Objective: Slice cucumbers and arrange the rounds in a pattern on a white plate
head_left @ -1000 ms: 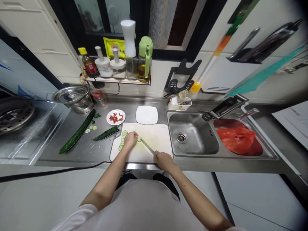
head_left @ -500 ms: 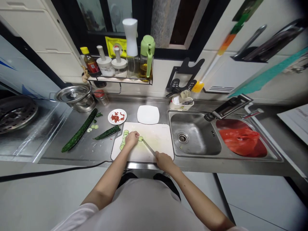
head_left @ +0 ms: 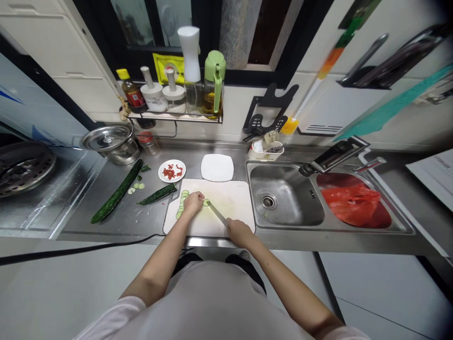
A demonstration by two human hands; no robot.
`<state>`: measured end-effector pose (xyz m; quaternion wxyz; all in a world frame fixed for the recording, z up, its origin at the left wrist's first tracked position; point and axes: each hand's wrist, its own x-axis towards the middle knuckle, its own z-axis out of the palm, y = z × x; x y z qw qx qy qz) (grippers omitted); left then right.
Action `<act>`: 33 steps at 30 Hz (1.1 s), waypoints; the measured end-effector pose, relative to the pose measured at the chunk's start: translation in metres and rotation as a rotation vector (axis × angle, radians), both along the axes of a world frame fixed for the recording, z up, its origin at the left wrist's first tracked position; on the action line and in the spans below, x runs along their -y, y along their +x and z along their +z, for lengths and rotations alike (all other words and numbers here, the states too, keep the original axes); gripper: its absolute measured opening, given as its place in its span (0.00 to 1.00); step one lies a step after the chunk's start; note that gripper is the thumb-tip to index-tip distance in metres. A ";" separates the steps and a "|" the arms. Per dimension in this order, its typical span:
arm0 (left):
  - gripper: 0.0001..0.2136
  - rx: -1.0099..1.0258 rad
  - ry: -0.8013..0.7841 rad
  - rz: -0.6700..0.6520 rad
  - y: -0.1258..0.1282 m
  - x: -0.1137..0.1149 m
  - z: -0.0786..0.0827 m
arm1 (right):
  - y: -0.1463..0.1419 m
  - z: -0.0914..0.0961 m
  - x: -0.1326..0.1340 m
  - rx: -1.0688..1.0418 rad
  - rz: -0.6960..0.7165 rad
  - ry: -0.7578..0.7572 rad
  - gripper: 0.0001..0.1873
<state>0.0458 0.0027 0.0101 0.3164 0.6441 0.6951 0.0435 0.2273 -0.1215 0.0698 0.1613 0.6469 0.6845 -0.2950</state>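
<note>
On the white cutting board (head_left: 231, 215) my left hand (head_left: 193, 203) is closed, its fingertips at a round cucumber slice (head_left: 206, 203). A knife (head_left: 218, 215) is gripped in my right hand (head_left: 239, 232), its blade pointing up and left so that the tip meets that slice. More cucumber slices (head_left: 182, 204) lie in an overlapping row at the board's left side, partly covered by my left hand. Left of the board rest a cut length of cucumber (head_left: 157, 194) and a long whole cucumber (head_left: 116, 192), with small cucumber scraps (head_left: 139, 186) between them.
Behind the board stand a small plate of chopped red pieces (head_left: 171, 171) and a white square plate (head_left: 217, 167). To the right is a steel sink (head_left: 286, 193) with a red plastic bag (head_left: 352, 203) in its second basin. A lidded pot (head_left: 111, 144) stands back left, below a bottle rack (head_left: 177, 116).
The view has shifted very slightly. Both hands, the knife and the slice at its tip stay in nearly the same places on the board.
</note>
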 end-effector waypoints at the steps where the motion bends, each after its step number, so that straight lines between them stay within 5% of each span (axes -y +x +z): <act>1: 0.08 -0.002 -0.001 0.002 0.000 0.000 0.001 | -0.001 0.000 -0.001 0.000 0.000 0.003 0.14; 24: 0.08 -0.017 0.013 0.035 0.002 0.004 -0.001 | -0.011 0.001 -0.002 0.012 -0.010 0.037 0.15; 33: 0.10 -0.088 0.126 -0.025 0.008 0.024 -0.002 | -0.005 0.002 0.009 0.012 -0.005 0.039 0.16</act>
